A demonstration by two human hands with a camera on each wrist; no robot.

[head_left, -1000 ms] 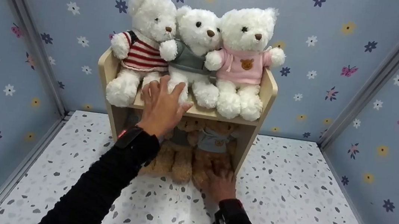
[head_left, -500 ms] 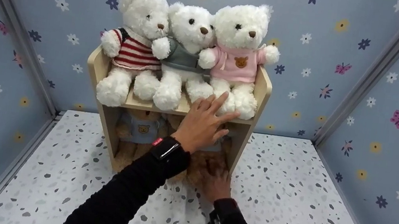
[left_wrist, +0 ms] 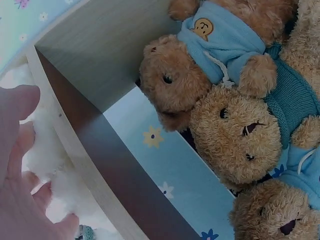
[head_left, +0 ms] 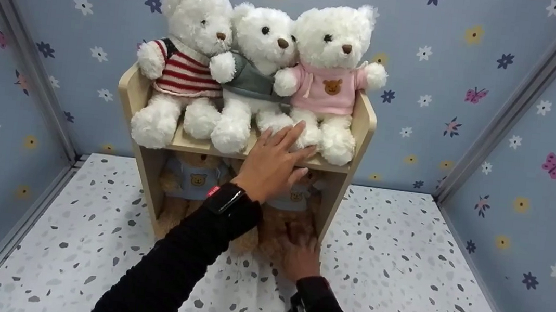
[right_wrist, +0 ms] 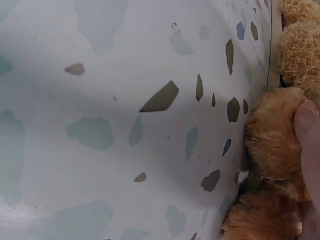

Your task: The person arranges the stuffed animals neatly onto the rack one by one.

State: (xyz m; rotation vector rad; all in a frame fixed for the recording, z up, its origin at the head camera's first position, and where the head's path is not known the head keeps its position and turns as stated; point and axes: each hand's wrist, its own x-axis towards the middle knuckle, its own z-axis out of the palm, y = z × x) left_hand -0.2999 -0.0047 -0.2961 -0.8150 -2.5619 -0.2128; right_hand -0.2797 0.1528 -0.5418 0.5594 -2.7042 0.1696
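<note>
Three white teddy bears sit on the upper shelf of a wooden shelf unit: one in a striped sweater [head_left: 190, 75], one in a grey-green top [head_left: 252, 80], one in a pink hoodie [head_left: 331, 91]. My left hand [head_left: 271, 168], fingers spread, is at the shelf's front edge by the white feet; contact is unclear. Below sit brown teddy bears, two in light blue hoodies and a middle one in a teal knit top [left_wrist: 295, 97]. My right hand [head_left: 302, 257] rests on the legs of the right brown bear [head_left: 280, 224], its thumb [right_wrist: 310, 135] against one foot [right_wrist: 275, 135].
The shelf unit's side panels [head_left: 366, 127] rise on both sides of the bears. Around it lies a white speckled floor [head_left: 380, 272]. Blue flowered walls [head_left: 422, 88] enclose the back and both sides.
My left hand has swept rightward from the striped-sweater bear's feet to near the pink bear's feet, then shifted slightly left. The right hand stays on the brown bear's legs.
</note>
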